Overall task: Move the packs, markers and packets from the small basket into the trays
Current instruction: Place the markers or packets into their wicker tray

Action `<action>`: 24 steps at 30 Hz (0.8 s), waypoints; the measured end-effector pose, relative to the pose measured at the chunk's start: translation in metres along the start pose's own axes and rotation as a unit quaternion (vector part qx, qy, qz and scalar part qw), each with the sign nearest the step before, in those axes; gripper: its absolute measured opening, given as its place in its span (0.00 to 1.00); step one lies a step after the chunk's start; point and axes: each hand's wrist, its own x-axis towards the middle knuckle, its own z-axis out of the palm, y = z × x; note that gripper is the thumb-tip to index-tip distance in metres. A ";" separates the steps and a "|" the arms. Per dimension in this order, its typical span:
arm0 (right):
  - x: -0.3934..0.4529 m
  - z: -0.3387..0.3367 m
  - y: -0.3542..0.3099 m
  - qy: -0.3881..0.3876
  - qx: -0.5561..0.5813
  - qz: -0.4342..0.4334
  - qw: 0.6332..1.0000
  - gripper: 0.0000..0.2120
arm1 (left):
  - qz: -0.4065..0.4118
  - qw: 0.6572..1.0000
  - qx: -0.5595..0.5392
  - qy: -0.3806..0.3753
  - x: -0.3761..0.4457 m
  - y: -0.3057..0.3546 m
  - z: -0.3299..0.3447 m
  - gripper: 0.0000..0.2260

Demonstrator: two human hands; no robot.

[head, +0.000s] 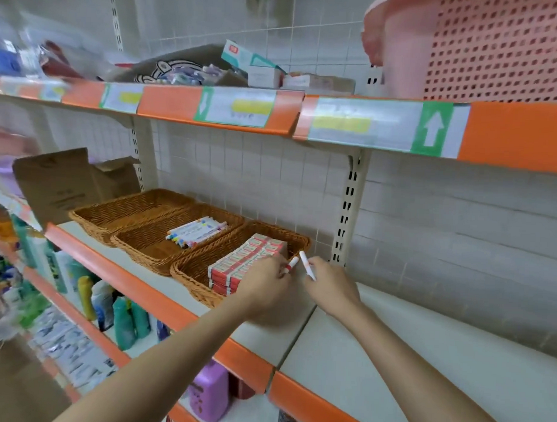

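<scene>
Wicker trays sitting three in a row on the middle shelf (pixel 392 357), angled away to the left. Nearest tray (pixel 192 279) holding stacked red-and-white packs (pixel 247 261), filling most of it up to the far end. Middle tray (pixel 143 244) holding a bundle of white markers (pixel 196 231) with coloured caps, lying side by side toward its far half. Farthest tray (pixel 113 209) showing only its woven bottom.

Left hand (pixel 265 286) reaching in over the near right edge of the nearest tray, fingers curled and pinching a white marker with a red cap (pixel 291 263), its tip pointing up and to the right, just above the packs. Right hand (pixel 326 286) hovering just beside the tray's right corner, above the bare shelf, fingers curled and gripping a second white marker (pixel 307 265), tilted with its upper end leaning left toward the other marker. Both markers near each other, not touching.

Pink perforated basket (pixel 497 48) standing on the upper shelf at top right, contents hidden from this angle. Cardboard box (pixel 60 184) with open flaps standing behind the farthest tray. Small cartons (pixel 254 66) and blurred items lying on the upper shelf, bottles (pixel 122 319) crowding the shelf below.
</scene>
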 end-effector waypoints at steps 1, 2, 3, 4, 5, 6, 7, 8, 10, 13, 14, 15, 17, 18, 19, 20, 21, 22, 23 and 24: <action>0.008 0.003 -0.005 0.002 -0.001 -0.007 1.000 0.16 | -0.006 1.000 0.002 0.003 0.005 -0.005 -0.005 0.13; 0.015 0.007 -0.009 0.002 -0.001 -0.011 1.000 0.16 | -0.012 1.000 0.006 0.007 0.009 -0.011 -0.010 0.14; 0.021 0.012 -0.014 -0.001 0.001 -0.013 1.000 0.16 | -0.019 1.000 0.012 0.010 0.013 -0.018 -0.015 0.15; 0.027 0.016 -0.021 -0.003 0.003 -0.014 1.000 0.17 | -0.022 1.000 0.018 0.013 0.018 -0.026 -0.020 0.16; 0.032 0.021 -0.027 -0.005 0.005 -0.015 1.000 0.18 | -0.025 0.999 0.021 0.015 0.022 -0.034 -0.024 0.16; 0.038 0.025 -0.033 -0.004 0.006 -0.017 1.000 0.20 | -0.029 0.999 0.020 0.016 0.027 -0.042 -0.028 0.16; 0.045 0.029 -0.039 -0.002 0.011 -0.021 1.000 0.21 | -0.031 0.999 0.018 0.018 0.032 -0.052 -0.033 0.16; 0.051 0.035 -0.047 0.001 0.016 -0.023 1.000 0.21 | -0.031 0.999 0.016 0.019 0.037 -0.062 -0.038 0.16; 0.065 0.047 -0.064 0.007 0.020 -0.024 0.999 0.22 | -0.028 0.999 0.018 0.021 0.049 -0.083 -0.049 0.15; 0.085 0.068 -0.096 0.011 0.021 -0.015 1.000 0.21 | -0.021 0.999 0.021 0.018 0.060 -0.118 -0.073 0.13; 0.091 0.074 -0.109 0.010 0.021 -0.013 1.000 0.21 | -0.023 0.999 0.020 0.016 0.062 -0.131 -0.082 0.13; 0.098 0.081 -0.122 0.012 0.024 -0.013 1.000 0.20 | -0.027 0.999 0.020 0.015 0.065 -0.145 -0.091 0.13; 0.111 0.093 -0.146 0.014 0.030 -0.010 0.999 0.20 | -0.038 0.999 0.026 0.012 0.071 -0.175 -0.106 0.14; 0.118 0.098 -0.157 0.012 0.031 -0.005 0.999 0.20 | -0.047 0.998 0.031 0.004 0.074 -0.189 -0.113 0.15; 0.123 0.105 -0.166 0.009 0.030 0.000 1.000 0.21 | -0.054 0.998 0.035 -0.005 0.077 -0.202 -0.119 0.15; 0.127 0.111 -0.173 0.002 0.028 0.006 1.000 0.21 | -0.058 0.998 0.037 -0.011 0.080 -0.214 -0.124 0.15; 0.131 0.116 -0.179 -0.004 0.026 0.009 1.000 0.21 | -0.061 0.997 0.036 -0.014 0.083 -0.223 -0.128 0.14; 0.133 0.121 -0.184 -0.010 0.024 0.012 1.000 0.21 | -0.064 0.997 0.034 -0.015 0.085 -0.231 -0.131 0.13; 0.136 0.123 -0.189 -0.015 0.021 0.013 1.000 0.20 | -0.066 0.997 0.031 -0.016 0.087 -0.237 -0.133 0.13; 0.139 0.125 -0.192 -0.019 0.015 0.011 1.000 0.20 | -0.067 0.997 0.028 -0.015 0.090 -0.243 -0.135 0.12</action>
